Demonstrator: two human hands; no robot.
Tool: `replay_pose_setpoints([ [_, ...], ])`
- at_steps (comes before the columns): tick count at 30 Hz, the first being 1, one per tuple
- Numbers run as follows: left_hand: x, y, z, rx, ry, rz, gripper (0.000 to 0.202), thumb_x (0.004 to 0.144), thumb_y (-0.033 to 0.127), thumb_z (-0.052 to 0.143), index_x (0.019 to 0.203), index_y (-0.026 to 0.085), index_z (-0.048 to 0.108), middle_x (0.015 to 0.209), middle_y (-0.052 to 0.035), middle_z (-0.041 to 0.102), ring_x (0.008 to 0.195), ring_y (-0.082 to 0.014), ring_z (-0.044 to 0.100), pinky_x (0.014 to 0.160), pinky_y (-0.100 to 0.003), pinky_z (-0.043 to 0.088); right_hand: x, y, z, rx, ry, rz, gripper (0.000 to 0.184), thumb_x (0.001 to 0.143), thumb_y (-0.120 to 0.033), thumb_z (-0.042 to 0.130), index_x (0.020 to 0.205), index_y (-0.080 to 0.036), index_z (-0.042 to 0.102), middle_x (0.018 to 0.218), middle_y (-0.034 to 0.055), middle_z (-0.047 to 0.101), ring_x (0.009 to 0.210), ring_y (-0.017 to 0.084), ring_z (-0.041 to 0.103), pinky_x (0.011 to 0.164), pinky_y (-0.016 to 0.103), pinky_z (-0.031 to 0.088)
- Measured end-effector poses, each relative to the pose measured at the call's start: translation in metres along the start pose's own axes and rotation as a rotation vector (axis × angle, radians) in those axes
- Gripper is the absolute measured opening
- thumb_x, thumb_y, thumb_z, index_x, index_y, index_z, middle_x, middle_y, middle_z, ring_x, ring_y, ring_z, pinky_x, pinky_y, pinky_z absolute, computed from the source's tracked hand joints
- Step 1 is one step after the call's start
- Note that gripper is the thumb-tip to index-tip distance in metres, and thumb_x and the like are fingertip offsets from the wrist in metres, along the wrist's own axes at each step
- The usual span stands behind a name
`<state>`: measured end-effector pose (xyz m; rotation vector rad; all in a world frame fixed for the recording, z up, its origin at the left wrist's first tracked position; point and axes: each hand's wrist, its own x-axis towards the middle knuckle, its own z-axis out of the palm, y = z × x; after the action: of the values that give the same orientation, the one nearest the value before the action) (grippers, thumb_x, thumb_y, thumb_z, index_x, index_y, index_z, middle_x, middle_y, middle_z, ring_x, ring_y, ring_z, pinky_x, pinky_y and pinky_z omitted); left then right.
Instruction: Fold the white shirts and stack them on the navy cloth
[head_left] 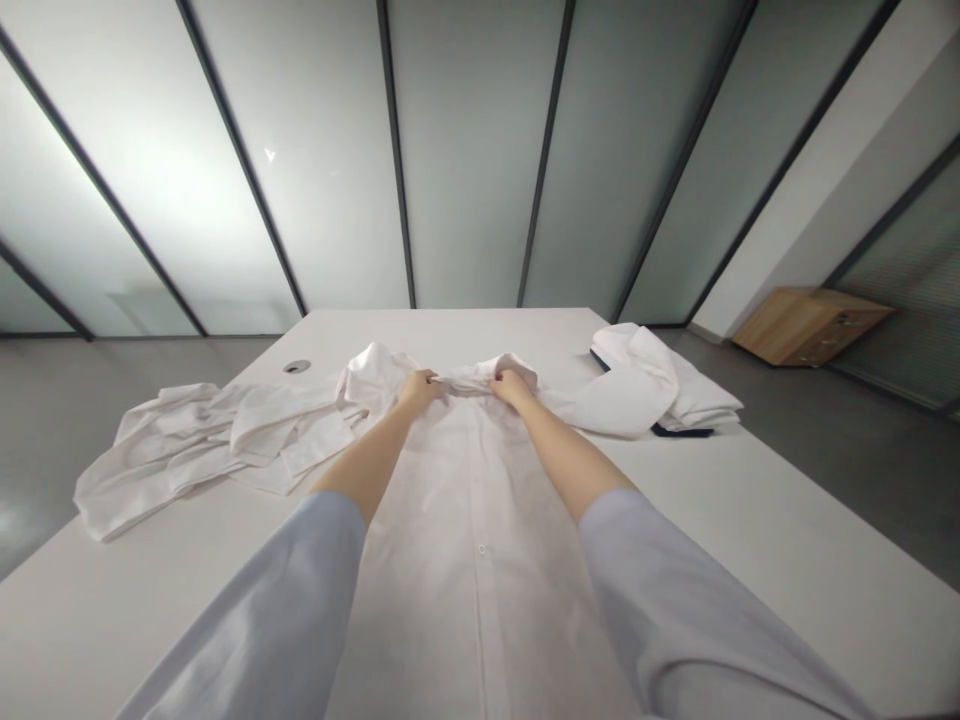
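Left hand (420, 390) and right hand (512, 388) clamped on white shirt collar (465, 378), hands just apart, equally near. Shirt body (427, 600) runs from collar straight toward me, button placket (481, 548) along long axis. Left of collar, crumpled white cloth (210, 440); right of collar, bunched white cloth (637, 375), on white table (787, 520).

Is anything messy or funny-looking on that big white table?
Yes: the crumpled white fabric on the left of the table looks odd, all bunched, while the white shirt under the left hand and right hand lies smooth. A dark edge pokes from under the white pile.
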<state>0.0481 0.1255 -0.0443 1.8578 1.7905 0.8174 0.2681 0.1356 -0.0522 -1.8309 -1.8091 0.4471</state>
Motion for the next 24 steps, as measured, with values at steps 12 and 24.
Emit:
replay_pose_setpoints([
  [12,-0.007,0.017,-0.010,0.174,-0.052,0.253,0.075,0.079,0.039,0.055,0.147,0.015,0.030,0.157,-0.0155,0.019,0.145,-0.0291,0.013,0.114,-0.044,0.022,-0.001,-0.026,-0.025,0.556,-0.041,-0.145,0.056,0.090,-0.043,0.042,0.142,-0.025,0.041,0.150,0.0035,0.040,0.136,0.019,0.037,0.112,0.037,0.027],
  [24,-0.068,-0.022,0.002,0.668,-0.170,0.059,0.072,0.090,0.065,0.024,0.147,0.021,0.032,0.156,-0.0163,0.023,0.142,-0.0384,0.020,0.108,-0.062,0.019,-0.090,0.035,-0.013,-0.534,-0.224,-0.153,0.067,0.093,-0.062,0.026,0.147,-0.023,0.033,0.156,0.0117,0.024,0.143,0.031,0.020,0.112,0.051,0.014],
])
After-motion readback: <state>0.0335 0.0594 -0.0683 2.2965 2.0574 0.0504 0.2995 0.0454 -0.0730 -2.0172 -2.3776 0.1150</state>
